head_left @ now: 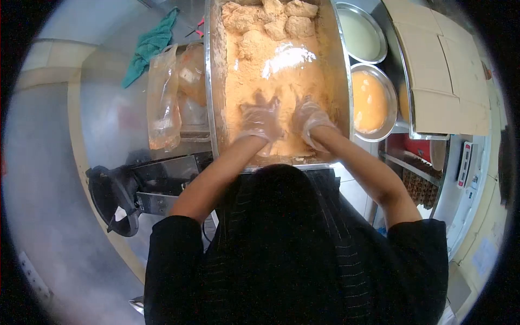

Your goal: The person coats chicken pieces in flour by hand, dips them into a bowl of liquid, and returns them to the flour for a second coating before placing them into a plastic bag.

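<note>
A deep metal tray (pixel 210 108) in front of me holds orange-tinted breading flour (pixel 254 78). My left hand (pixel 261 118), in a clear plastic glove, lies on the flour with its fingers spread. My right hand (pixel 311 118), gloved the same way, presses into the flour beside it; its fingers look apart, though the tips are partly sunk and a little blurred. Neither hand grips anything. Several breaded pieces, probably chicken (pixel 271 20), are heaped at the tray's far end, away from both hands.
To the right stand a metal bowl of orange liquid (pixel 369 103) and one of pale liquid (pixel 360 35), beside flattened cardboard (pixel 433 70). On the left are a plastic bag (pixel 164 97), a teal cloth (pixel 151 46) and a black device (pixel 116 200). Egg trays (pixel 420 187) sit low right.
</note>
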The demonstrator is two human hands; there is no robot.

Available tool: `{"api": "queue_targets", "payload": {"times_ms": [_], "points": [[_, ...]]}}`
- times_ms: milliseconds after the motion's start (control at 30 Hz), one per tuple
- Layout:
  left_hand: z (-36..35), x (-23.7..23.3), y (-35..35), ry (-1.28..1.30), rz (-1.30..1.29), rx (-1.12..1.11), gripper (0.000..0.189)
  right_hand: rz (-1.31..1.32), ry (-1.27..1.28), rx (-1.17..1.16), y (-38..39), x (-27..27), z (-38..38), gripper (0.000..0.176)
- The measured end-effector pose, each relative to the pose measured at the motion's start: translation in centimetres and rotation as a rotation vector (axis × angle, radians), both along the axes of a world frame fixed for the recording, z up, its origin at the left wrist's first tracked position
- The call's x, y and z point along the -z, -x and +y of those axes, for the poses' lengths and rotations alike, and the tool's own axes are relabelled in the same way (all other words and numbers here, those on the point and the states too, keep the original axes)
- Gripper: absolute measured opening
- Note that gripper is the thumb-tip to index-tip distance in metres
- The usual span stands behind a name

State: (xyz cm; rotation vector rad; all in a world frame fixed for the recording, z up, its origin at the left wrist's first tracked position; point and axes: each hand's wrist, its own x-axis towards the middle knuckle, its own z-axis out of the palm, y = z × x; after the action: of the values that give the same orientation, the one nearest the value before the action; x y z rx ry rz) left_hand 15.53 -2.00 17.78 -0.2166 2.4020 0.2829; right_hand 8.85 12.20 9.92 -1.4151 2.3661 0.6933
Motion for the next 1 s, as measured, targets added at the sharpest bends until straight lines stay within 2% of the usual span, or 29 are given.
{"api": "queue_targets", "payload": {"times_ms": [33, 67, 100, 133, 167, 200, 267, 300, 333, 367, 400, 433, 467, 500, 533, 567, 600, 633, 667, 700, 733, 767, 800, 867, 900, 933, 1000], "points": [[0.6, -0.6, -0.6, -0.097, 0.085, -0.154, 0.081, 0.012, -0.088, -0.094, 0.3, 1.9, -0.4, 0.039], [0.3, -0.1, -0.2, -0.098, 0.082, -0.151, 0.081, 0.025, -0.177, -0.187, 0.7, 3.6, -0.6, 0.037], [-0.7, 0.9, 0.9, -0.117, 0.078, -0.133, 0.078, 0.023, -0.180, -0.185, 1.3, 5.8, -0.4, 0.037], [-1.8, 2.3, 2.1, -0.135, 0.079, -0.114, 0.075, -0.101, -0.182, -0.154, 2.6, 7.9, 0.2, 0.036], [-4.0, 5.8, 2.5, -0.099, 0.144, 0.143, 0.074, -0.216, -0.179, -0.119, 3.7, 8.7, 0.9, 0.034], [-5.7, 4.3, 4.5, -0.094, 0.158, 0.149, 0.074, -0.202, -0.175, -0.113, 3.9, 8.3, 2.1, 0.034], [-8.7, -1.0, 8.4, -0.474, -0.649, 0.112, 0.077, 0.211, -0.222, -0.395, 3.0, 6.8, 4.1, 0.047], [-8.3, 1.9, 4.5, -0.330, -0.140, 0.144, 0.086, 0.224, -0.219, -0.388, 1.9, 3.3, 4.1, 0.047], [-7.4, 2.9, 2.6, -0.325, -0.133, 0.152, 0.086, -0.162, 0.032, -0.031, 0.4, -3.2, 3.4, 0.053], [-6.5, 3.5, 1.2, -0.201, 0.034, 0.064, 0.091, -0.547, 0.289, 0.329, -0.7, -7.1, 2.6, 0.059], [-5.4, 3.6, -0.2, -0.080, 0.193, -0.021, 0.096, -0.548, 0.296, 0.339, -1.5, -7.6, 1.9, 0.059], [-2.5, -1.5, 0.1, 0.055, -0.065, -0.049, 0.115, -0.571, 0.144, 0.527, -2.3, -7.8, 1.4, 0.052], [-2.0, 0.3, 0.4, 0.056, -0.070, -0.041, 0.115, -0.590, -0.016, 0.705, -2.7, -7.8, 1.1, 0.046], [-1.9, 3.4, 0.8, 0.098, 0.022, -0.006, 0.103, -0.357, 0.023, 0.435, -2.8, -1.9, 1.5, 0.051], [-1.9, 5.2, 0.8, 0.138, 0.112, 0.027, 0.090, -0.331, 0.038, 0.483, -2.0, -1.6, 0.2, 0.057], [-1.6, -4.8, 1.0, -0.026, 0.053, -0.097, 0.082, -0.311, 0.050, 0.531, -1.4, -1.3, -1.1, 0.065], [-2.1, -2.1, 1.6, -0.028, 0.043, -0.103, 0.082, -0.063, -0.076, 0.203, -0.2, 2.2, -1.5, 0.066], [-3.0, 2.3, 3.1, 0.003, 0.127, -0.122, 0.074, 0.188, -0.193, -0.128, 1.2, 6.8, -1.7, 0.067], [-3.5, 4.6, 3.9, 0.036, 0.218, -0.140, 0.067, 0.191, -0.191, -0.130, 3.2, 9.5, -1.9, 0.067], [-3.7, 2.8, 3.7, 0.037, 0.220, -0.137, 0.067, 0.208, -0.157, -0.063, 5.1, 11.7, -1.8, 0.069], [-4.2, -1.0, 3.8, 0.040, 0.169, -0.027, 0.060, 0.223, -0.122, 0.011, 5.7, 12.6, -1.5, 0.071], [-4.7, -3.2, 3.7, 0.047, 0.123, 0.085, 0.054, 0.134, -0.034, 0.055, 6.3, 10.5, -1.3, 0.071], [-5.5, -2.7, 4.0, 0.052, 0.132, 0.096, 0.054, -0.006, 0.083, 0.096, 6.0, 6.8, -0.8, 0.071], [-7.5, 0.5, 5.0, -0.105, -0.073, 0.111, 0.048, -0.212, 0.173, 0.144, 5.0, 1.6, 0.6, 0.071], [-8.0, 2.0, 4.3, -0.232, -0.192, -0.235, 0.049, -0.278, 0.208, 0.166, 4.1, -0.6, 1.2, 0.071], [-7.4, 0.5, 4.2, -0.229, -0.189, -0.226, 0.049, -0.319, 0.248, 0.192, 3.1, -2.4, 1.6, 0.072], [-5.8, -3.3, 3.5, 0.018, -0.108, 0.186, 0.058, -0.324, 0.327, 0.214, 1.5, -4.1, 1.8, 0.072]]}}
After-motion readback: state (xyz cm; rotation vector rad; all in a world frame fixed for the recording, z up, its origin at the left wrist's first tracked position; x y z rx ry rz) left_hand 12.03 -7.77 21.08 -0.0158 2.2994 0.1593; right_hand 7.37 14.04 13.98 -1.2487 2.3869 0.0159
